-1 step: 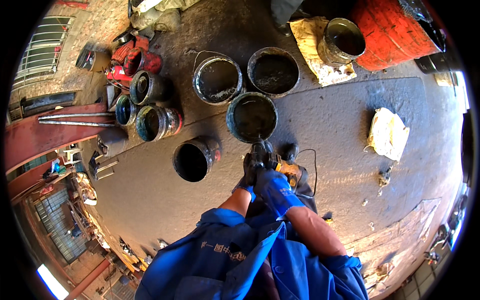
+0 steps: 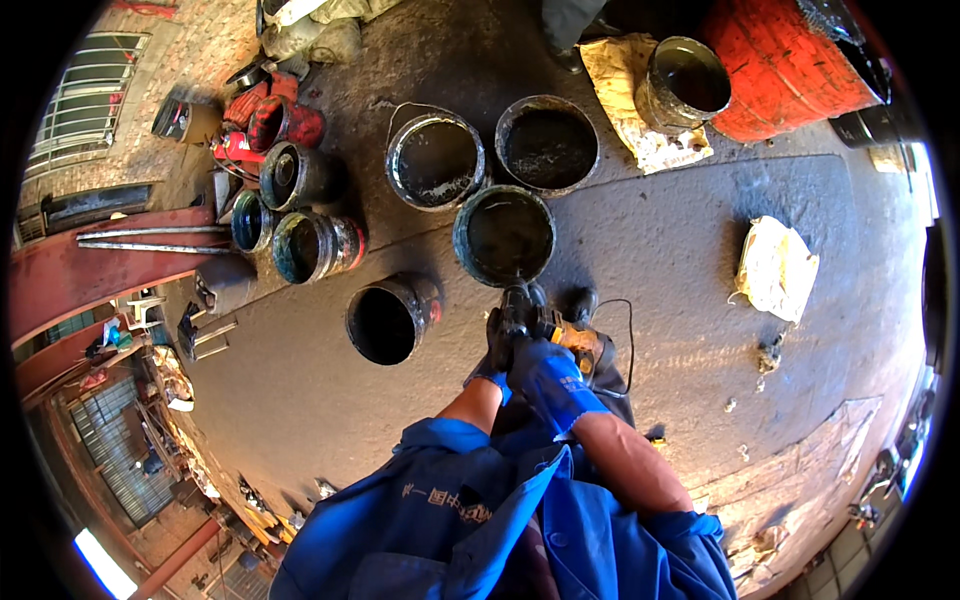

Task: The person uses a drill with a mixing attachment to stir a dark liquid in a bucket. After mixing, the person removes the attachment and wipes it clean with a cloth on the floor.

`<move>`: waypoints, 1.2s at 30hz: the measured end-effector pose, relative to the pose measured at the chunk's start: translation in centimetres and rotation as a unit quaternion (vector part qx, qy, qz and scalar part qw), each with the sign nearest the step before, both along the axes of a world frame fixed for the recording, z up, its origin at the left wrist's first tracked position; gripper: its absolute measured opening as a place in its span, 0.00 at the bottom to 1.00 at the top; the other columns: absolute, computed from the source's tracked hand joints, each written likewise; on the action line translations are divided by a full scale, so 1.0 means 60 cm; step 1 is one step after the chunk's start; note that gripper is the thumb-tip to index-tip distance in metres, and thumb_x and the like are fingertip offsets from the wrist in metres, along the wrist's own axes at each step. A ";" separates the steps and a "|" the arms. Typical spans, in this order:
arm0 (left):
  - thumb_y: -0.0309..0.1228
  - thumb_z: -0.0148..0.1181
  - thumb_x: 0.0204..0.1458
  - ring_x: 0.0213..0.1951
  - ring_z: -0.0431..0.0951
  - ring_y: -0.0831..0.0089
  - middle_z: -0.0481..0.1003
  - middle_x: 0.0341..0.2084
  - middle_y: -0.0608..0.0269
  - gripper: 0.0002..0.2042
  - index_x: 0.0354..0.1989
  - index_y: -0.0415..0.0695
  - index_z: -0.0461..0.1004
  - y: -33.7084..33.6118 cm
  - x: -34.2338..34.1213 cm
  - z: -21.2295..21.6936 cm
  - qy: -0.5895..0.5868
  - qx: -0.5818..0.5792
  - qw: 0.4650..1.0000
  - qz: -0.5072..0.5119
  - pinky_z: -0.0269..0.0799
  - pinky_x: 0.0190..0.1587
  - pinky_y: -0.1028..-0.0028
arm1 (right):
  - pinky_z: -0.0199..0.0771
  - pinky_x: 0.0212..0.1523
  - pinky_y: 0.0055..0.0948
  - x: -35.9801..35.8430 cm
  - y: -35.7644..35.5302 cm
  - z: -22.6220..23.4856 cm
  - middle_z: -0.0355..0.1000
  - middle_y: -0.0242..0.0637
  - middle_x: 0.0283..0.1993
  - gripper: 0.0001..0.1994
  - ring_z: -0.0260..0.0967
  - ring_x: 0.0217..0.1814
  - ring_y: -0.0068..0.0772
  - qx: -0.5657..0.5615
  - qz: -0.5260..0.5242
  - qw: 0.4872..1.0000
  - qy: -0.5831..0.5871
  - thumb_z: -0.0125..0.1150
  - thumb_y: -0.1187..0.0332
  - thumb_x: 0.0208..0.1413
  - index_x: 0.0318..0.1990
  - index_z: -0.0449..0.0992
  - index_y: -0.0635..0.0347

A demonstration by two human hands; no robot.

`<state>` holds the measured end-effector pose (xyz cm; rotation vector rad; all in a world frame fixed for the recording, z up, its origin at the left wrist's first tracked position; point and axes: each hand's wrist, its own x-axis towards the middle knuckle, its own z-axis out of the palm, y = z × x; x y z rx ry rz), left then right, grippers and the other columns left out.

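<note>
One stubby tool (image 2: 573,337) by crusty-rimmed bucket (image 2: 459,244)

We count 3 clustered buckets (image 2: 460,240), 1 lone bucket (image 2: 423,297), at least 4 containers (image 2: 338,247) at left, 1 grimy bucket (image 2: 656,106) beside 1 red drum (image 2: 785,75), 2 metal rods (image 2: 155,231), 1 crumpled pale sheet (image 2: 777,268) and 2 gloved hands (image 2: 540,364) on 1 power tool (image 2: 573,338).

Yellow-and-black power tool (image 2: 575,337), blue jacket (image 2: 400,525), black-smudged red drum (image 2: 785,72)
</note>
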<state>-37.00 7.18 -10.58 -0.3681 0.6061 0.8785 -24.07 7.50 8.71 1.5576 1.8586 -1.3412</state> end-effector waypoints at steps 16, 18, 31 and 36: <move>0.46 0.39 0.69 0.65 0.63 0.65 0.64 0.66 0.64 0.26 0.73 0.50 0.57 0.017 -0.013 0.030 0.028 0.029 0.999 -0.031 0.54 0.70 0.67 | 0.82 0.37 0.46 0.001 0.042 0.013 0.82 0.48 0.40 0.17 0.82 0.42 0.49 -0.080 -0.078 0.993 0.040 0.62 0.62 0.50 0.47 0.80 0.57; 0.50 0.38 0.68 0.63 0.64 0.63 0.65 0.65 0.64 0.28 0.72 0.50 0.59 0.025 -0.002 0.030 0.168 0.054 0.981 -0.079 0.56 0.69 0.65 | 0.82 0.37 0.46 -0.001 0.039 -0.002 0.82 0.48 0.40 0.17 0.81 0.42 0.49 -0.078 -0.078 0.993 0.037 0.62 0.63 0.50 0.47 0.80 0.57; 0.55 0.38 0.63 0.61 0.67 0.60 0.69 0.60 0.59 0.31 0.70 0.51 0.62 0.054 -0.012 0.018 -0.032 0.067 0.995 -0.063 0.60 0.67 0.60 | 0.81 0.38 0.48 -0.005 0.037 -0.017 0.81 0.51 0.40 0.17 0.81 0.43 0.51 -0.052 -0.145 0.987 0.034 0.59 0.64 0.52 0.48 0.79 0.59; 0.59 0.39 0.59 0.57 0.73 0.52 0.72 0.58 0.50 0.35 0.67 0.48 0.65 0.066 -0.036 -0.030 0.050 0.003 0.998 -0.042 0.67 0.64 0.54 | 0.81 0.40 0.45 -0.007 0.066 0.006 0.81 0.52 0.39 0.17 0.81 0.43 0.52 -0.069 -0.110 0.990 0.047 0.60 0.64 0.51 0.47 0.79 0.59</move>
